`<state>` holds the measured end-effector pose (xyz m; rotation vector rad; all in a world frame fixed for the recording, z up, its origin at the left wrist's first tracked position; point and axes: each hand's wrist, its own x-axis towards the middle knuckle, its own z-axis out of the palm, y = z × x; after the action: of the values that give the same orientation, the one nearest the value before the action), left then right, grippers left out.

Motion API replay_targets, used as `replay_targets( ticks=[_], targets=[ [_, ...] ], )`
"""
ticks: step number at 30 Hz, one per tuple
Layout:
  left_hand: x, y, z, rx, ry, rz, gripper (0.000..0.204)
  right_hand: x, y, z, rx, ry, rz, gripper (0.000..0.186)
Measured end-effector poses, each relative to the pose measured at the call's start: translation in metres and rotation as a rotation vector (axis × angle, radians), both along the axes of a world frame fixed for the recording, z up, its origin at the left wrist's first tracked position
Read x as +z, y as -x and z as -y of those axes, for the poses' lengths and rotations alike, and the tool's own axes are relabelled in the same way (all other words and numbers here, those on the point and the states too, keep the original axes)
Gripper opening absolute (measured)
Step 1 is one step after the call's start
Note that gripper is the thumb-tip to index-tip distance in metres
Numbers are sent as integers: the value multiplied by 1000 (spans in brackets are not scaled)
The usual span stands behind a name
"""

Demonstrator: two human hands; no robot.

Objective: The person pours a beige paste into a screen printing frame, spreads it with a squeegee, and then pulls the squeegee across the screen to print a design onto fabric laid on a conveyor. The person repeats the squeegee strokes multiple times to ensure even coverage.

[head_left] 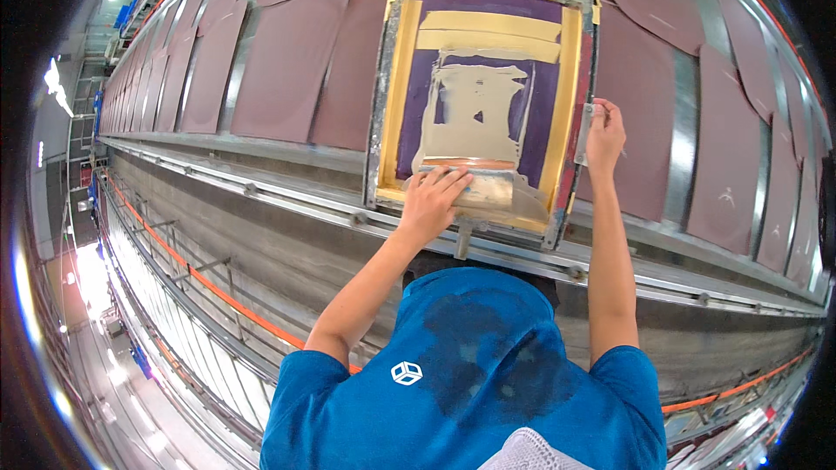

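While the left hand [435, 203] has its fingers laid over the left end of a scraper [489, 189], grasping it, its thumb is out of sight, so can't tell how the grip closes underneath. Right hand [606, 139]: fingers bent in, holding a metal side plate [583, 134] on the right edge of the frame, thumb and index at its upper end. Wrist straight, forearm running down to the sleeve.

Scraper sits across the near end of the frame [378, 113], touching the paste [493, 135]. Coppery strip along its far edge, silvery face toward the person. Paste is grey-beige, spread ragged over the middle of the purple screen [544, 91], with purple showing through in spots; more of it piled at the near right corner, beside the scraper. Yellow tape [489, 26] runs in bands across the far end and down both inner sides. Stubby bracket [463, 239] sticks out of the frame's near edge.

Frame lies on a long table [686, 157], across maroon pieces [287, 70] that go off both left and right, some overlapping, shiny tabletop showing between them. Metal rail [252, 187] along the table's near edge, round fittings spaced on it.

Nearer in: blue shirt [366, 418], big dark patch on it, small white emblem. Pale mesh cloth [522, 453] at the bottom edge. Orange strip [231, 298] behind, bright lights lower left.
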<state>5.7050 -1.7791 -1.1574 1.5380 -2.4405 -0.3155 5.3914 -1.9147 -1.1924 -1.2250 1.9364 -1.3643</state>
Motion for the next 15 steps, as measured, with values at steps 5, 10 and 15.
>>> replay_targets(
  ticks=[5,10,15],
  targets=[
    [-10,-39,20,2,109,40,56,-19,-44,2,35,123,-42,20],
    [-12,-44,22,52,75,8,47,-21,-54,-8,53,29,-62,19],
    [-8,-41,118,53,161,-43,39,-26,-57,-5,35,-34,-92,19]
  ],
)
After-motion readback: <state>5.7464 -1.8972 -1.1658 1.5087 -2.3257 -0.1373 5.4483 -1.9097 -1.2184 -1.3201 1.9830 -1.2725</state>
